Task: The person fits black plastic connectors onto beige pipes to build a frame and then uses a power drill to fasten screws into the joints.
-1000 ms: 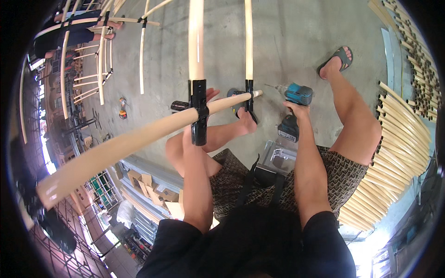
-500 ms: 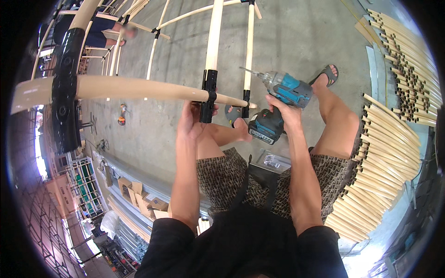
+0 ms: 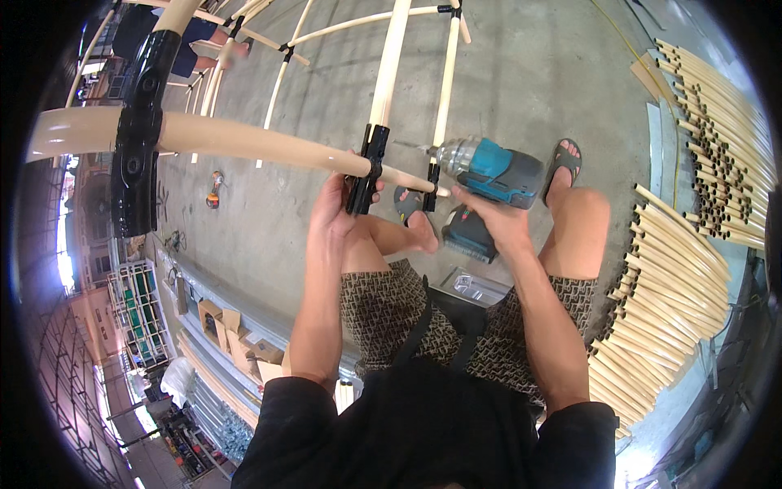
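Note:
My right hand is closed round the grip of a teal and black cordless impact driver. Its thin bit points left, toward a black metal pipe joint, with a gap that seems to remain between them. My left hand has its fingers wrapped round that joint from below and behind, so part of them is hidden. Through the joint runs a cream pipe, while an upright cream pipe rises from it. Another black joint sits at the pipe's far end, and a large one is close at left.
Stacks of cream pipes with black ends lie on the right. Other pipe framework stands ahead, with a person at far left. An orange drill rests on the floor. Cardboard boxes and metal profiles are at lower left.
My right hand has brought the impact driver left and turned it, so its bit is nearer the joint. The frame appears slightly shifted, and my left hand stays at the joint.

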`<state>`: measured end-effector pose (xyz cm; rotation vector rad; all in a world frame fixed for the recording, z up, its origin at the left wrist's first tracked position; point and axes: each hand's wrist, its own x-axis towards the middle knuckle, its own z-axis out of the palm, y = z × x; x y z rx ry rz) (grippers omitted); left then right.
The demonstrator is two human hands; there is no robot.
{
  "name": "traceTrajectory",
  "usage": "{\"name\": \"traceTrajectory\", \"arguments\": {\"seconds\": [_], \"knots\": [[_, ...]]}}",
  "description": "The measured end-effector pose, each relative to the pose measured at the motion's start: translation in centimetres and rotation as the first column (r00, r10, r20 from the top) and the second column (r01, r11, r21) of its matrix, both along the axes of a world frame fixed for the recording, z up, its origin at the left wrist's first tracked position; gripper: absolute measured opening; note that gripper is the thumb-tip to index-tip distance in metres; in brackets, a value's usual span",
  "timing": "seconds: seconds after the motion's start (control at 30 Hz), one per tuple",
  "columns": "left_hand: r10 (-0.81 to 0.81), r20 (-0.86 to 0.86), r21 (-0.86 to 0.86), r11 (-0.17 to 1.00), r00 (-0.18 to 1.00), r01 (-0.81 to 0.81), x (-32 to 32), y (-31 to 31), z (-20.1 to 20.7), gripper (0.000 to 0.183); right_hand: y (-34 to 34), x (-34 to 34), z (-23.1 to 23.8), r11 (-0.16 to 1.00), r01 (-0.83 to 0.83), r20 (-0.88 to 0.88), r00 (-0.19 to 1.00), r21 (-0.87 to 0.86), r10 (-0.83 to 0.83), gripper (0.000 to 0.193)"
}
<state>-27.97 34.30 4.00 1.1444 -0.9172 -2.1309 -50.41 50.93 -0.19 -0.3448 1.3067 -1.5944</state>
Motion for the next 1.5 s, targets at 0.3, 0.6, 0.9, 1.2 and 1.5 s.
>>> {"name": "traceTrajectory", "arguments": {"seconds": [0.3, 0.6, 0.9, 1.2, 1.5], "knots": [[0.103, 0.057, -0.087, 0.991, 0.993, -0.098, -0.6, 1.4, 1.9, 0.041, -0.3, -0.2, 2.1, 0.999, -0.054, 0.134, 0.99, -0.007, 0.054, 0.029], [0.242, -0.05, -0.068, 0.967, 0.969, -0.245, -2.5, 3.3, 1.3, 0.043, 0.0, -0.7, 1.2, 1.0, -0.024, 0.105, 0.994, 0.017, 0.022, 0.03], [0.271, -0.032, -0.062, 0.96, 0.962, -0.273, -3.1, 3.7, 1.1, 0.044, -0.4, -0.1, 1.2, 0.997, -0.068, 0.155, 0.986, 0.035, 0.062, 0.027], [0.032, -0.273, -0.135, 0.988, 0.961, -0.072, 0.2, 4.0, 0.1, 0.048, 0.4, 0.3, 2.7, 0.989, -0.15, 0.23, 0.962, 0.003, 0.146, 0.023], [0.027, -0.269, -0.173, 0.982, 0.963, -0.076, -1.7, 5.0, 1.5, 0.055, 0.7, 1.4, -1.1, 0.965, -0.22, -0.181, 0.964, -0.145, 0.193, 0.028]]}}
